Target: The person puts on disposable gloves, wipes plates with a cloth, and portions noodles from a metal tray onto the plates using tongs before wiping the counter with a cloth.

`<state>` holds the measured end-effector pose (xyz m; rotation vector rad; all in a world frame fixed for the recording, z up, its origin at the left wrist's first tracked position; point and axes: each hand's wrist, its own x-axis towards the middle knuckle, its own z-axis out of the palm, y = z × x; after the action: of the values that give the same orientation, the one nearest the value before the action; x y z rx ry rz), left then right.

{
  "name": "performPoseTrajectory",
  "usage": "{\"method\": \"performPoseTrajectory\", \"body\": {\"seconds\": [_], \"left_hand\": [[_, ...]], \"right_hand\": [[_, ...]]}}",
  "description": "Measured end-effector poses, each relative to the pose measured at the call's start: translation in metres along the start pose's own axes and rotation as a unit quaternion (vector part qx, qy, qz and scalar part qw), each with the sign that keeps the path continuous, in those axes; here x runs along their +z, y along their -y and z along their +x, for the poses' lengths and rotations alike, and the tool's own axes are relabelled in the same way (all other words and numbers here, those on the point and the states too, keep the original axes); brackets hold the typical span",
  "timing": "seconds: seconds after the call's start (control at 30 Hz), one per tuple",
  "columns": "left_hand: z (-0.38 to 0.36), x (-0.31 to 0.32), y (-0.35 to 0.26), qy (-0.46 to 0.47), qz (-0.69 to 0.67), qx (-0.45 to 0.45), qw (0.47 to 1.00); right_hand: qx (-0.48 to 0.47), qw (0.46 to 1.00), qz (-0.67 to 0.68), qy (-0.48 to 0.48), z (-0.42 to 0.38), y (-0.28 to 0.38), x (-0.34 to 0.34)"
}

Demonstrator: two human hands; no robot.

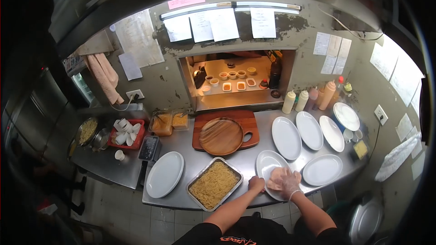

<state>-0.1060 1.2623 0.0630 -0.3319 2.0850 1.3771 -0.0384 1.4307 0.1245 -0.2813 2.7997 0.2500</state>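
An oval white plate (268,161) lies near the counter's front edge. My left hand (256,184) is closed at its left rim, with the fingers curled against the edge. On my right hand (291,185) is a clear plastic glove; its fingers press a crumpled pinkish cloth (277,178) onto the plate's surface. Left of my hands sits a metal tray of cooked noodles (215,183). Another oval white plate (322,170) lies just right of my right hand.
More oval plates (286,138) stand behind. A round wooden plate (221,136) rests on a red-brown board. Sauce bottles (289,102) line the wall. At left are a red basket of cups (144,127) and orange food tubs (162,123). Small filled bowls (227,86) sit in the pass-through window.
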Motion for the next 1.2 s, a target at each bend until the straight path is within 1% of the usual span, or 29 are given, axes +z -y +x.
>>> {"method": "performPoseTrajectory", "body": {"seconds": [0.07,0.1,0.13,0.2,0.27,0.3,0.4,0.43,0.5,0.57,0.6,0.63,0.67,0.73,0.77,0.8,0.87,0.93,0.97,1.0,1.03,1.07,1.1,1.13,1.17,1.2], "left_hand": [[0.0,-0.007,-0.01,-0.024,0.03,0.009,0.999],[0.001,-0.011,-0.016,-0.004,0.05,-0.014,0.999],[0.008,-0.008,-0.01,-0.022,0.069,-0.008,0.997],[0.017,-0.004,-0.005,-0.06,0.106,0.008,0.993],[0.015,-0.003,-0.002,-0.103,0.129,0.047,0.985],[0.013,-0.005,-0.002,-0.126,0.14,0.065,0.98],[0.013,-0.014,0.001,-0.142,0.102,0.061,0.983],[0.011,-0.015,0.003,-0.144,0.092,0.056,0.984],[0.008,-0.017,0.002,-0.147,0.073,0.048,0.985],[0.001,-0.014,0.018,-0.105,0.12,0.044,0.986],[-0.004,-0.014,0.022,-0.085,0.143,0.043,0.985],[-0.029,-0.021,0.017,-0.018,0.144,0.038,0.989],[-0.053,-0.031,0.014,0.049,0.146,0.032,0.988],[-0.052,-0.035,0.061,0.19,0.116,0.058,0.973],[-0.055,-0.041,0.082,0.234,0.125,0.058,0.963],[-0.058,-0.049,0.103,0.277,0.133,0.056,0.95],[-0.061,-0.073,0.142,0.304,0.18,0.104,0.93],[-0.061,-0.095,0.2,0.284,0.171,0.184,0.925],[-0.07,-0.109,0.207,0.27,0.184,0.076,0.942],[-0.082,-0.121,0.212,0.252,0.194,-0.034,0.947],[-0.066,-0.125,0.259,0.209,0.175,-0.09,0.958],[-0.05,-0.127,0.32,0.165,0.154,-0.145,0.963],[-0.056,-0.143,0.355,0.168,0.267,-0.041,0.948],[-0.061,-0.158,0.373,0.167,0.375,0.064,0.91],[-0.081,-0.161,0.376,0.111,0.223,-0.162,0.955],[-0.1,-0.164,0.382,-0.029,0.056,-0.349,0.935]], "right_hand": [[-0.01,0.997,0.018,0.078,-0.02,0.008,-0.008],[-0.054,0.998,0.04,0.009,-0.032,0.009,-0.008],[-0.027,0.991,0.105,0.076,-0.043,0.013,-0.023],[0.027,0.951,0.23,0.207,-0.054,0.019,-0.053],[0.036,0.945,0.267,0.185,-0.05,0.01,-0.022],[0.054,0.916,0.314,0.243,-0.054,0.006,-0.05],[0.065,0.84,0.501,0.198,-0.069,0.009,-0.122],[0.056,0.849,0.497,0.17,-0.062,0.007,-0.121],[0.074,0.845,0.513,0.13,-0.054,0.004,-0.132],[0.126,0.817,0.552,0.109,-0.044,0.015,-0.162],[0.071,0.876,0.471,0.071,-0.033,0.013,-0.144],[0.024,0.928,0.371,0.022,-0.023,0.011,-0.126],[-0.01,0.963,0.269,-0.034,-0.013,0.009,-0.108],[0.097,0.957,0.259,-0.092,-0.004,0.021,-0.094],[0.078,0.966,0.226,-0.099,0.008,0.019,-0.065],[0.076,0.975,0.188,-0.092,0.011,0.025,-0.06],[0.073,0.988,0.111,-0.076,0.015,0.04,-0.056],[0.079,0.983,0.11,-0.126,0.018,0.047,-0.024],[0.081,0.979,0.107,-0.152,0.022,0.048,-0.01],[0.084,0.979,0.095,-0.162,0.025,0.048,-0.002],[0.086,0.978,0.083,-0.169,0.028,0.049,0.005],[0.087,0.978,0.071,-0.176,0.029,0.051,0.009],[0.089,0.98,0.084,-0.156,0.03,0.05,0.011],[0.091,0.982,0.096,-0.137,0.031,0.049,0.006],[0.093,0.983,0.109,-0.118,0.032,0.048,0.0],[0.096,0.987,0.08,-0.099,0.032,0.049,-0.004]]}}
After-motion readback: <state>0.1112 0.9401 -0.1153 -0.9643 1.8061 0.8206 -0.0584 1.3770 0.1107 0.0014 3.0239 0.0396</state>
